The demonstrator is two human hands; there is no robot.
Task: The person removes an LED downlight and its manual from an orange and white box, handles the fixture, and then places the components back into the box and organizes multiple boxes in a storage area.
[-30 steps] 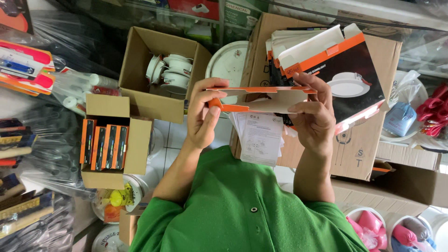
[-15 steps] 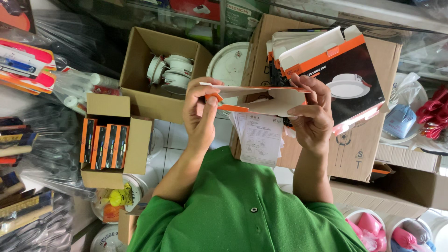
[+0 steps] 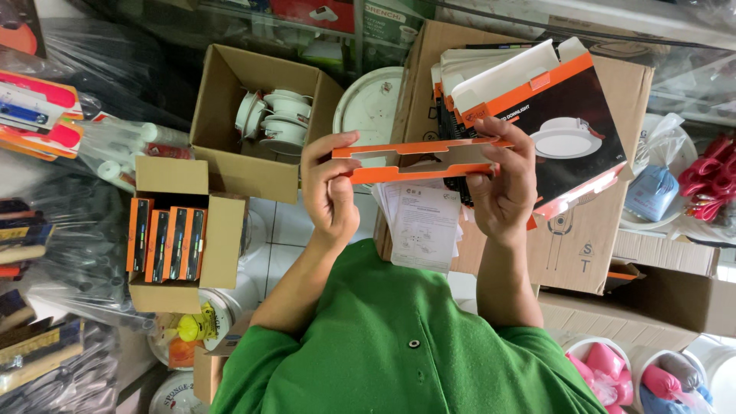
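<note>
While both arms in green sleeves reach forward, the left hand (image 3: 331, 192) and right hand (image 3: 502, 188) pinch the ends of a flattened orange carton (image 3: 418, 159), held level at chest height. Beyond it, matching orange-and-black cartons (image 3: 537, 115) lie stacked on a large brown box (image 3: 590, 238); white round fittings (image 3: 277, 119) fill an open box (image 3: 230, 161) at left.

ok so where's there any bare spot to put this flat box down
Little room. One bare patch of white tiled floor lies between the small carton of orange boxes, the open carton of white fittings and the paper leaflet. Elsewhere it is crowded: the tall carton carries stacked flat boxes.
</note>
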